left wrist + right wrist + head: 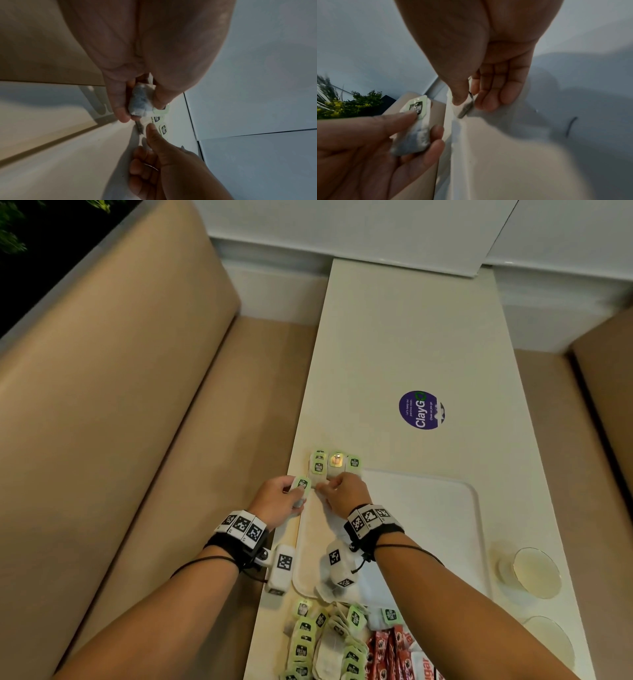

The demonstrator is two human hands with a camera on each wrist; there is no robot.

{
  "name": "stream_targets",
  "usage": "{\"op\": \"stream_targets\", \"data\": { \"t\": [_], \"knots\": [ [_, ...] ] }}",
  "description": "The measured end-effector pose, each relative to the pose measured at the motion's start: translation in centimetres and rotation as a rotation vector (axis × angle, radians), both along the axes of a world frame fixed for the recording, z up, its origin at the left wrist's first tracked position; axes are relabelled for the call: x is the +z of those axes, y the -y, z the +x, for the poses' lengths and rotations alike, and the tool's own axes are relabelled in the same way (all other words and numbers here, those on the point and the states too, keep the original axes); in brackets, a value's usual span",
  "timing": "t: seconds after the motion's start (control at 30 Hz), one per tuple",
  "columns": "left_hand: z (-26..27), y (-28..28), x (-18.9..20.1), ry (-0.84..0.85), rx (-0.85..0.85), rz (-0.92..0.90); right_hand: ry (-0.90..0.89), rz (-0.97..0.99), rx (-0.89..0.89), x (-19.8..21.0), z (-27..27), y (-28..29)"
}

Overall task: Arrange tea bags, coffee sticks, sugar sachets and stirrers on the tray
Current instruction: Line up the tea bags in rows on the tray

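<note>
A white tray (428,525) lies on the cream table. A row of tea bags with green tags (335,463) lies at its far left corner. My left hand (296,494) hovers over the table's left edge beside the tray, thumb and fingers gripping a tea bag (302,486) (141,101) (414,129) with its green tag up. My right hand (323,491) is at the tray's left rim just below the row. Its thumb and fingers pinch another tea bag (464,108), mostly hidden in the head view.
A loose heap of tea bags (322,642) sits at the table's near end, with red coffee sticks (387,652) and a white sugar sachet (423,666) beside it. Two clear glass dishes (534,571) stand right of the tray. A purple sticker (419,409) marks the table beyond. A tan bench runs along the left.
</note>
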State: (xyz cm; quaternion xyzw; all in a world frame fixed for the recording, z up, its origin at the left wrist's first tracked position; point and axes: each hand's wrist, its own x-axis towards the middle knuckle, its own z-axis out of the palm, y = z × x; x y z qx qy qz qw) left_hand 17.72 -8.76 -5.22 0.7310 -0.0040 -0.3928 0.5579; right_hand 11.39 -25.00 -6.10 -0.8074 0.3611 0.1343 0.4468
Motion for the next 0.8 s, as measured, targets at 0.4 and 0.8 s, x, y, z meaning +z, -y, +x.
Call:
{"op": "stream_targets", "data": {
  "t": [0.4,0.8],
  "knots": [
    [0.0,1.1,-0.6,0.203,-0.171,0.002,0.176,0.246,0.139,1.2,-4.6,-0.4],
    [0.2,2.6,-0.5,0.195,-0.124,-0.068,0.19,0.092,0.015,1.0,-3.8,1.4]
  ]
}}
